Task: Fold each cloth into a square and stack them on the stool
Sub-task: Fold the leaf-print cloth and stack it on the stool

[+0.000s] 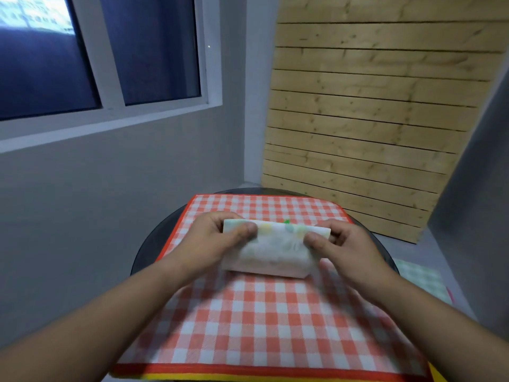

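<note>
A white cloth with pale coloured dots (271, 250) is folded into a small thick rectangle and held just above the middle of a red-and-white checked cloth (261, 321). My left hand (220, 238) pinches its upper left corner, thumb on top. At the upper right corner, my right hand (341, 244) pinches it the same way. The checked cloth lies spread flat over a round dark stool top (148, 252), and a yellow edge shows beneath its near border. The white cloth is blurred by motion.
A pale green checked cloth (421, 279) lies on the floor to the right of the stool, with a pink edge beside it. A slatted wooden panel (371, 119) leans against the wall behind. A grey wall with a window (96, 64) is at the left.
</note>
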`<state>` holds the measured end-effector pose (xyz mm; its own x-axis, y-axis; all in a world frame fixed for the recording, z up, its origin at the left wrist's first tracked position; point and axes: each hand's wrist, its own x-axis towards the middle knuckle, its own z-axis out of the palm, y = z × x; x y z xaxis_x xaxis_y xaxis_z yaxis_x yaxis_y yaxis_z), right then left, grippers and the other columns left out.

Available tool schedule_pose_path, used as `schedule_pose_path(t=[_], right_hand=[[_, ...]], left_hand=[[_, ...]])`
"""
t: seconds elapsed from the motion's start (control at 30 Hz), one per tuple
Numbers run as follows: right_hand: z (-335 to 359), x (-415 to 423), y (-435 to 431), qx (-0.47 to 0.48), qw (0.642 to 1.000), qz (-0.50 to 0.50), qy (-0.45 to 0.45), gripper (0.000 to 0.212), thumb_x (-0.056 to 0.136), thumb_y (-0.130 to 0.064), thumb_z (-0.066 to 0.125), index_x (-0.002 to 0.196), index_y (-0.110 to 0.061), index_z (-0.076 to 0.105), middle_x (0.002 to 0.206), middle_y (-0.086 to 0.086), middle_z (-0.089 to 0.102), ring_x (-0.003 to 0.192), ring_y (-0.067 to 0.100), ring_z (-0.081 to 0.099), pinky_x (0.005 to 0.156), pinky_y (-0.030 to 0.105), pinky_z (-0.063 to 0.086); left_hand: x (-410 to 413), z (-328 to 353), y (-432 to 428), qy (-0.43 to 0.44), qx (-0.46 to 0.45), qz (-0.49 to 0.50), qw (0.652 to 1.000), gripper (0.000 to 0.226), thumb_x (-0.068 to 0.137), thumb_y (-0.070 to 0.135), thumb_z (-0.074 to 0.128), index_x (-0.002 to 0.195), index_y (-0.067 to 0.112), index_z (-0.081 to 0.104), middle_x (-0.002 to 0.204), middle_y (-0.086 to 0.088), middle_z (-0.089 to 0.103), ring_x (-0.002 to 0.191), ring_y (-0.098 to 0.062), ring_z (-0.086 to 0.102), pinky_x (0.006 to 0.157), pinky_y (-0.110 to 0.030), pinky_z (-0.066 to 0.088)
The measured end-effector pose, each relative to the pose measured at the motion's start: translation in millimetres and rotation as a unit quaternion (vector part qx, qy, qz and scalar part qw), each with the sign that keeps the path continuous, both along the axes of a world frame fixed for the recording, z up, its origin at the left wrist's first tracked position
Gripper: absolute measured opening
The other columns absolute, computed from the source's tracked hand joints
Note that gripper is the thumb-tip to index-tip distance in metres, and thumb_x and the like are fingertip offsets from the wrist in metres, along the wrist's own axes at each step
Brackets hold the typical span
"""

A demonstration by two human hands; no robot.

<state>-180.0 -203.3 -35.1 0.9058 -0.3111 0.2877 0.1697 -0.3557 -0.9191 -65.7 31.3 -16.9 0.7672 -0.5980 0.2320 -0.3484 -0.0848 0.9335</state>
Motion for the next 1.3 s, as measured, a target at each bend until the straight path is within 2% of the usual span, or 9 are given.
schedule_pose_path(t=[0.2,0.33,0.5,0.6,0.73,0.83,0.93,1.17,1.3], right_hand=[[5.9,23.3,0.9,0.07,0.997,-0.026,0.026,0.036,0.087,-0.031,0.072,0.094,0.003,0.066,0.092,0.022,0.074,0.089,0.039,0.072,0.083,0.056,0.057],[-2.4,50.1,-5.1,0.076,0.993,-0.074,0.048,0.044,0.083,-0.044,0.072,0.081,-0.003,0.056,0.077,0.01,0.07,0.071,0.025,0.067,0.068,0.042,0.05],[-22.7,65.6,-0.1,0.109,0.978,-0.06,0.168,0.033,0.095,-0.036,0.061,0.124,-0.021,0.053,0.104,-0.003,0.074,0.081,0.011,0.075,0.064,0.027,0.059],[-40.0,66.0,-1.6,-0.017,0.973,-0.055,0.222,0.048,0.097,-0.029,0.058,0.14,-0.023,0.04,0.104,-0.011,0.065,0.087,0.008,0.068,0.065,0.022,0.055],[-50.4,67.0,-4.2,-0.125,0.964,-0.069,0.225,0.056,0.096,-0.028,0.058,0.146,-0.025,0.033,0.09,-0.016,0.051,0.08,0.003,0.054,0.057,0.012,0.036],[-50.7,66.4,-3.7,-0.192,0.95,-0.071,0.237,0.051,0.096,-0.035,0.057,0.144,-0.024,0.042,0.122,-0.001,0.062,0.102,0.015,0.059,0.079,0.021,0.048],[-55.3,66.1,-4.0,-0.243,0.936,-0.066,0.246,0.047,0.096,-0.04,0.055,0.14,-0.024,0.05,0.137,-0.003,0.058,0.121,0.017,0.056,0.1,0.03,0.045],[-65.3,65.9,1.3,-0.359,0.891,-0.073,0.268,0.046,0.1,-0.05,0.037,0.141,-0.031,0.048,0.136,-0.001,0.058,0.121,0.021,0.055,0.106,0.044,0.042],[-66.4,63.3,2.2,-0.389,0.88,-0.077,0.261,0.045,0.1,-0.05,0.035,0.139,-0.032,0.049,0.126,-0.001,0.063,0.117,0.022,0.055,0.105,0.044,0.04]], left_hand=[[10.2,-3.7,-3.3,0.106,-0.004,-0.024,0.994,0.03,0.088,0.023,0.075,0.114,0.01,0.069,0.109,-0.003,0.076,0.097,-0.022,0.075,0.082,-0.039,0.061],[27.1,-20.2,-3.8,0.153,0.044,-0.016,0.987,0.032,0.091,0.018,0.071,0.122,0.015,0.065,0.111,-0.002,0.076,0.097,-0.021,0.075,0.081,-0.036,0.062],[46.3,-38.7,-15.4,0.153,0.092,0.083,0.98,0.01,0.094,0.024,0.068,0.088,0.016,0.067,0.082,0.004,0.076,0.067,-0.006,0.073,0.058,-0.02,0.056],[56.2,-52.2,-20.5,0.094,0.179,0.119,0.972,0.011,0.092,0.032,0.07,0.093,0.022,0.066,0.09,0.007,0.073,0.075,-0.007,0.071,0.059,-0.019,0.052],[68.6,-66.2,-20.9,0.056,0.284,0.142,0.947,0.039,0.088,0.045,0.071,0.114,0.018,0.065,0.1,0.003,0.073,0.086,-0.014,0.07,0.073,-0.03,0.058],[72.6,-67.1,-22.5,0.044,0.326,0.145,0.933,0.052,0.085,0.051,0.071,0.124,0.018,0.062,0.108,0.004,0.069,0.091,-0.015,0.069,0.083,-0.037,0.06],[69.8,-65.6,-24.3,0.016,0.37,0.141,0.918,0.05,0.087,0.051,0.069,0.124,0.019,0.058,0.109,0.003,0.067,0.09,-0.016,0.067,0.081,-0.036,0.06],[61.6,-66.7,-23.4,-0.068,0.423,0.125,0.895,0.051,0.092,0.056,0.057,0.131,0.024,0.053,0.117,0.007,0.066,0.096,-0.015,0.063,0.078,-0.031,0.054],[59.5,-64.7,-24.9,-0.078,0.448,0.1,0.885,0.056,0.092,0.059,0.055,0.133,0.021,0.046,0.102,0.009,0.059,0.086,-0.011,0.057,0.064,-0.025,0.044]])
